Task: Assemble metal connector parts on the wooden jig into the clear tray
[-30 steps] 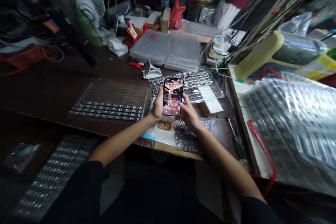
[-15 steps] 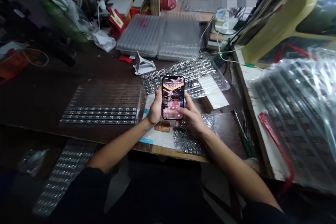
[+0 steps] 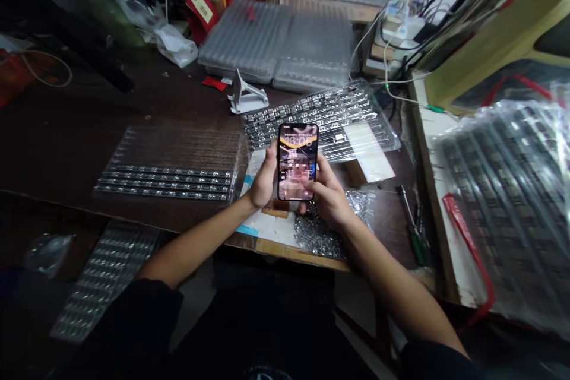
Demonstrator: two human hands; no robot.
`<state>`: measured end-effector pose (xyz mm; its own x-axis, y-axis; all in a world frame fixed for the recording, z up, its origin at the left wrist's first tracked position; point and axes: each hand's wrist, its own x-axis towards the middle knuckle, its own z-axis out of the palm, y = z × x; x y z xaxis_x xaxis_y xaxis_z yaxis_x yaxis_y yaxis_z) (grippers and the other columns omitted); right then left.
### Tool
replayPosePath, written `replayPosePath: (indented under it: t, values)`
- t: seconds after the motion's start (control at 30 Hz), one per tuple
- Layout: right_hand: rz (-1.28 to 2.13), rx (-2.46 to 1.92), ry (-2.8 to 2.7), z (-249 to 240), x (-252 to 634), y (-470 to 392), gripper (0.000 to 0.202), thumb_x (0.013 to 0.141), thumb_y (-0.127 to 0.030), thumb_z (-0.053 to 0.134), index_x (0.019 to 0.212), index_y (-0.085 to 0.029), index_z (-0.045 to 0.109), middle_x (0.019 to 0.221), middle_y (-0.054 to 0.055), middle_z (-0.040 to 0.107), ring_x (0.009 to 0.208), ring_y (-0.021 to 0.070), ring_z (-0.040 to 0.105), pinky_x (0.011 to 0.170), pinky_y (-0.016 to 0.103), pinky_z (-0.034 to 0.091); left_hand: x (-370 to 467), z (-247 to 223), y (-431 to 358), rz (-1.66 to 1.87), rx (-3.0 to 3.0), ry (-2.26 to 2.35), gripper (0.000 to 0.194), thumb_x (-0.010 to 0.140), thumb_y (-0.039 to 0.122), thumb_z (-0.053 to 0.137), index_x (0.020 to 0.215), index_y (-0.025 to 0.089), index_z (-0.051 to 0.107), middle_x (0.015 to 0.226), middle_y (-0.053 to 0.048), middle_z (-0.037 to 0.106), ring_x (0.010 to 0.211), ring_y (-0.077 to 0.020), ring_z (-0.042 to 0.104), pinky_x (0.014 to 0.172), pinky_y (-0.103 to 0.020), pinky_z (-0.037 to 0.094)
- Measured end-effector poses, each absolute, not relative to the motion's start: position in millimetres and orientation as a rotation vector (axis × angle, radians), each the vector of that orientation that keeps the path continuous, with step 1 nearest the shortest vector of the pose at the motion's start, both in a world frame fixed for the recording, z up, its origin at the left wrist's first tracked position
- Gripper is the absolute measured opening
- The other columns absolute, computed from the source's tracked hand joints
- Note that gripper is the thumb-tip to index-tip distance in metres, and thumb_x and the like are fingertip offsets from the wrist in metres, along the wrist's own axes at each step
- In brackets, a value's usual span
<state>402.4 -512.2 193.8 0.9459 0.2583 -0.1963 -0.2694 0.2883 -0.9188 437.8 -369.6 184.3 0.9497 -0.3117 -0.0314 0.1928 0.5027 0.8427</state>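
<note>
A smartphone (image 3: 297,160) with its lock screen lit is held upright above the table's front edge. My left hand (image 3: 263,181) grips its left side, thumb along the edge. Around the lower right side is my right hand (image 3: 330,193), its thumb over the lower part of the screen. Beneath the hands lies a heap of small shiny metal parts (image 3: 320,231) beside a white sheet. A small brown wooden block (image 3: 276,208) shows just under the phone. Behind the phone is a clear tray (image 3: 307,107) filled with rows of metal parts.
Another clear tray (image 3: 164,181) with rows of metal parts lies left. A white stand (image 3: 246,97) sits behind the phone, before stacked clear plastic trays (image 3: 243,35). Right are a white block (image 3: 369,151), a green-handled screwdriver (image 3: 416,243) and plastic-wrapped trays (image 3: 521,202).
The view has tilted down a little, so things at the back sit higher. Both hands still hold the phone, and the content on its screen has shifted.
</note>
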Motion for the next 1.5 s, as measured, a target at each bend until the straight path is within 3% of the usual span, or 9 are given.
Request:
replayPosePath:
  t: [0.37, 0.73, 1.0, 1.13, 1.3, 1.37, 1.5]
  values:
    - [0.33, -1.203, 0.011, 195.0, 402.0, -511.2, 0.063, 0.076, -0.034, 0.068, 0.135, -0.036, 0.045, 0.112, 0.002, 0.064, 0.054, 0.0118, 0.05, 0.039, 0.03, 0.047, 436.8, 188.2, -368.4, -0.305, 1.027, -0.175, 0.076, 0.083, 0.082, 0.049, 0.133, 0.025, 0.055, 0.123, -0.014, 0.068, 0.124, -0.0354, 0.06, 0.099, -0.05, 0.055]
    - [0.313, -1.21, 0.009, 194.0, 401.6, -510.8, 0.052, 0.079, -0.041, 0.07, 0.125, -0.035, 0.046, 0.111, 0.002, 0.064, 0.055, 0.0115, 0.052, 0.036, 0.028, 0.046, 438.7, 183.6, -367.8, -0.31, 1.028, -0.18, 0.077, 0.082, 0.083, 0.05, 0.13, 0.025, 0.058, 0.12, -0.014, 0.069, 0.123, -0.0364, 0.06, 0.1, -0.052, 0.055]
    - [0.321, -1.239, 0.004, 192.5, 401.2, -512.8, 0.052, 0.08, -0.04, 0.069, 0.126, -0.035, 0.044, 0.109, 0.002, 0.066, 0.052, 0.0115, 0.051, 0.035, 0.028, 0.045, 439.9, 182.2, -366.7, -0.282, 1.0, -0.259, 0.072, 0.087, 0.079, 0.049, 0.136, 0.026, 0.055, 0.123, -0.012, 0.068, 0.125, -0.0321, 0.06, 0.104, -0.047, 0.052]
    - [0.315, -1.25, 0.053, 196.4, 400.1, -510.9, 0.048, 0.079, -0.041, 0.067, 0.122, -0.034, 0.046, 0.108, 0.003, 0.067, 0.059, 0.0155, 0.056, 0.037, 0.029, 0.045, 440.1, 180.7, -366.1, -0.298, 0.996, -0.253, 0.072, 0.086, 0.08, 0.05, 0.133, 0.026, 0.058, 0.123, -0.011, 0.069, 0.125, -0.0315, 0.06, 0.106, -0.047, 0.05]
    - [0.253, -1.195, 0.081, 209.4, 398.1, -510.3, 0.057, 0.075, -0.042, 0.06, 0.129, -0.033, 0.047, 0.115, 0.007, 0.065, 0.084, 0.0265, 0.066, 0.05, 0.038, 0.056, 452.6, 181.0, -360.6, -0.211, 1.076, -0.208, 0.081, 0.083, 0.088, 0.037, 0.126, 0.024, 0.064, 0.124, -0.011, 0.07, 0.123, -0.0303, 0.061, 0.106, -0.046, 0.047]
    - [0.185, -1.215, 0.074, 217.1, 398.1, -515.5, 0.059, 0.077, -0.046, 0.056, 0.133, -0.035, 0.045, 0.114, 0.007, 0.064, 0.087, 0.0275, 0.066, 0.051, 0.038, 0.056, 454.9, 185.0, -351.4, -0.113, 1.17, -0.172, 0.077, 0.088, 0.084, 0.034, 0.124, 0.024, 0.065, 0.122, -0.01, 0.071, 0.116, -0.0282, 0.065, 0.104, -0.045, 0.047]
    - [-0.068, -1.253, 0.054, 232.5, 400.9, -536.5, 0.056, 0.081, -0.052, 0.046, 0.135, -0.038, 0.045, 0.113, 0.007, 0.061, 0.078, 0.0232, 0.062, 0.044, 0.03, 0.046, 437.7, 194.1, -329.7, -0.114, 1.503, -0.233, 0.049, 0.096, 0.061, 0.049, 0.119, 0.024, 0.071, 0.121, -0.01, 0.072, 0.109, -0.0267, 0.068, 0.102, -0.044, 0.048]
